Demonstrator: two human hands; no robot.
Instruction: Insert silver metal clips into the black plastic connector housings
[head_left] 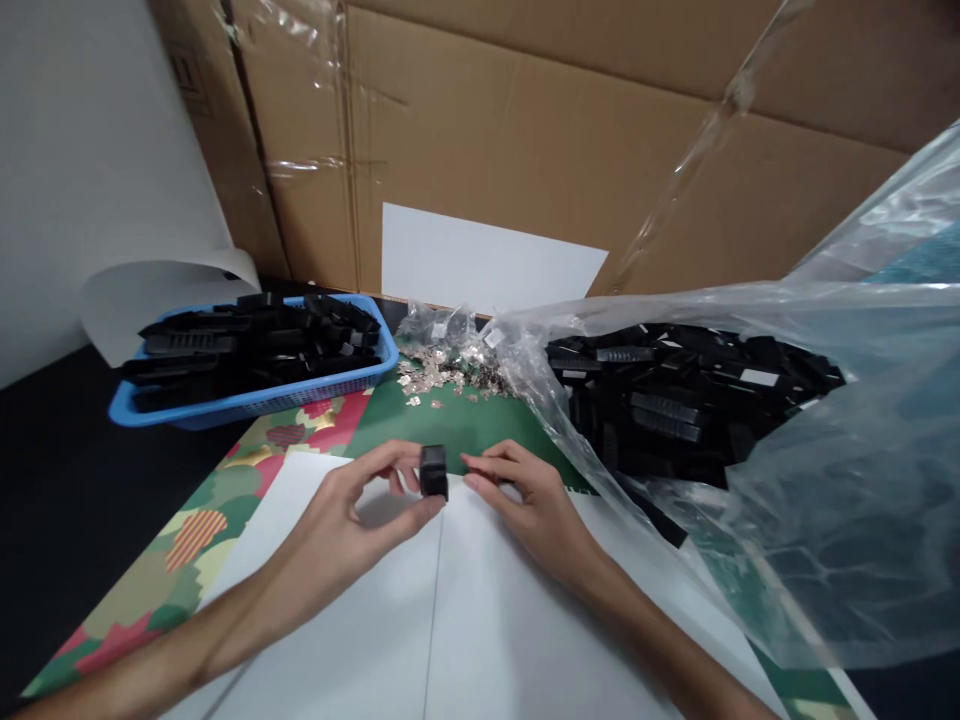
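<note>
Between the thumb and fingers of my left hand (375, 500) is a small black plastic piece (433, 472), held end-on toward me above the white paper (360, 620). Just right of it, my right hand (529, 500) has its thumb and fingertips drawn together in a pinch. Whatever those fingertips hold, if anything, is too small to make out. A gap separates the right fingertips from the black piece. Beyond both hands, a scattered pile of small shiny metal pieces (450, 372) lies on the green surface.
At the left stands a blue plastic basket (262, 403) heaped with black plastic parts (255, 340). A clear plastic bag (862, 480) on the right holds many similar black parts (675, 400). Behind everything rises a cardboard box (525, 140) with a white sheet (487, 255) against it.
</note>
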